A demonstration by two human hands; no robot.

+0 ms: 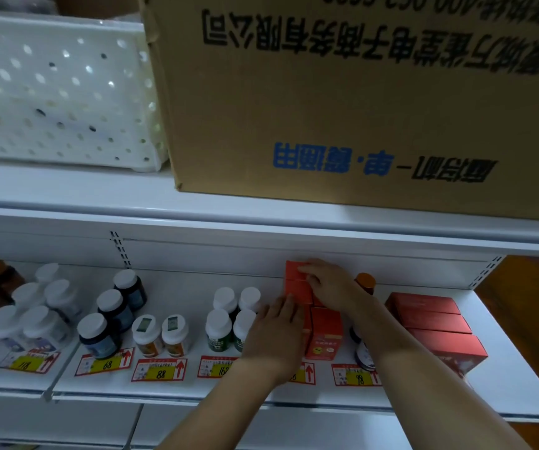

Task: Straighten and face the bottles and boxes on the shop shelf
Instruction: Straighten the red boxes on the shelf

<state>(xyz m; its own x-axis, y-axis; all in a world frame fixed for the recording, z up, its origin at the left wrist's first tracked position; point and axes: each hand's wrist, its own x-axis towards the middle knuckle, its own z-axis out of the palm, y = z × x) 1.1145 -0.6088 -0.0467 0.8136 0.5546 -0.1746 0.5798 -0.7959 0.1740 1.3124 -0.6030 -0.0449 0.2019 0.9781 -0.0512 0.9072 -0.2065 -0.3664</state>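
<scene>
Basically, both hands were on the orange boxes (297, 287), stacked mid-shelf between the green-label bottles (229, 319) and a dark bottle (364, 352) at the front. Left hand (274, 329) lay flat, fingers straight and together, pressed on the stack's left face. Right hand (330, 284) rested over the top rear box, fingers lightly curled on its edge; whether it was a real grip, I couldn't tell. Risks as I judged them: uneven push would skew or topple the stack; the left wrist sat just beside the green-label bottles and could knock them; the right forearm passed close over the dark bottle and the amber-capped bottle (365, 282), so a sideways slide could tip either.
</scene>
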